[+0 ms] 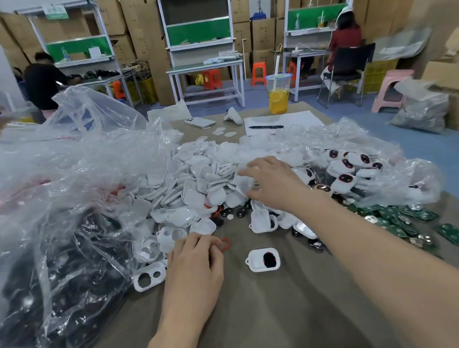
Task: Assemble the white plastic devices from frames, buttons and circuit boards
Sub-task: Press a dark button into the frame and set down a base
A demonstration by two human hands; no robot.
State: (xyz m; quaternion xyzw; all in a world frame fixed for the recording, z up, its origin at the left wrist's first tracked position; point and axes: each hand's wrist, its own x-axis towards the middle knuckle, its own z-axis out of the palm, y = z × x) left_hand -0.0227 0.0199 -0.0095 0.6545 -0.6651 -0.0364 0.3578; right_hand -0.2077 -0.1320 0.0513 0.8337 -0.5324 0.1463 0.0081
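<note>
reaching with right hand point(273, 182) into heap of white shells point(195, 183), fingers loosely spread, nothing lifted yet. left hand point(194, 258) curled near the heap's front, red ring point(225, 243) at fingertips; cannot tell if pinched. white frame point(256, 263) with black button point(269, 259) seated, lying flat between the forearms; green circuit boards point(397, 218) off right. best to single out one shell by its rim, lift clear without dragging neighbours, leave frame undisturbed.
</note>
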